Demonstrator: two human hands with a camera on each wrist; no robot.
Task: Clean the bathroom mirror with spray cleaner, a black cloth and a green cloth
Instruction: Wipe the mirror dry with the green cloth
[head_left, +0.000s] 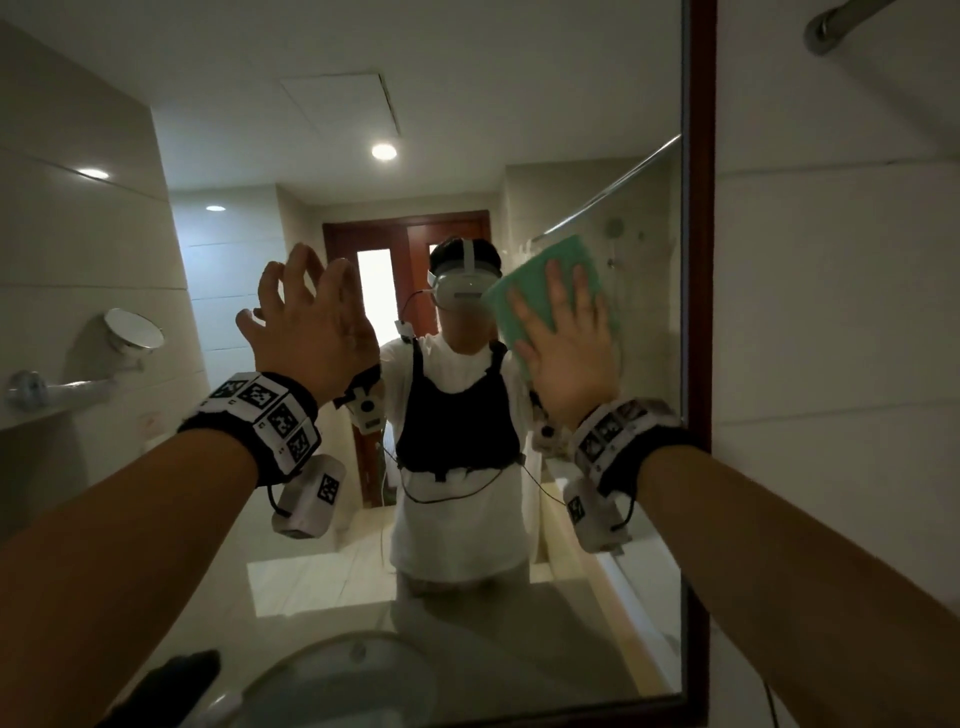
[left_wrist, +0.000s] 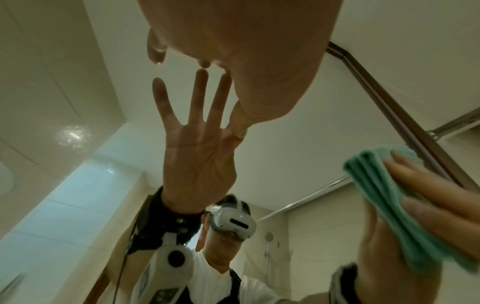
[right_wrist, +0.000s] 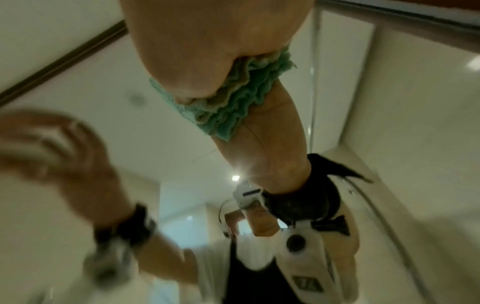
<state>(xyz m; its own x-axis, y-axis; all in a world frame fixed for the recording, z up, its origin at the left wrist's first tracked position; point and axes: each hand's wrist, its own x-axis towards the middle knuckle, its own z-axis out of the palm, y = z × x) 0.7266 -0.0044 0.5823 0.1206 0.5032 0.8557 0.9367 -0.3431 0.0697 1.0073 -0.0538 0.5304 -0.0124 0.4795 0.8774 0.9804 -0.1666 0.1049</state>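
Glass stretched broadly to the left of my right hand (head_left: 569, 343), while the dark wooden frame (head_left: 698, 260) ran close along its right side, leaving only a narrow strip of mirror (head_left: 291, 156) between my little finger and that edge. My right fingers lay flat and spread on the folded green cloth (head_left: 563, 280), pressing it against the glass; the cloth stuck out above my fingertips and to their left. From the left wrist view the same cloth (left_wrist: 384, 197) showed its stacked folds under my fingers (left_wrist: 420, 174).

My left hand (head_left: 311, 332) was raised well to the left of the cloth, holding nothing, fingers wide and slightly bent, tips at or very near the glass; in the left wrist view one tip seemed to meet its own reflection, though I could not be sure of contact. Plenty of bare mirror lay above and to the left of those fingers.

Below my left forearm a dark shape (head_left: 171, 680) sat at the bottom edge, cut off, possibly the black cloth, too dim to tell. Beside it a round basin rim (head_left: 332, 654) showed faintly. The right wrist view was blurred: only the heel of my palm and the cloth's bunched edge (right_wrist: 233, 102) came through clearly. My left hand there (right_wrist: 52, 144) was a smear.
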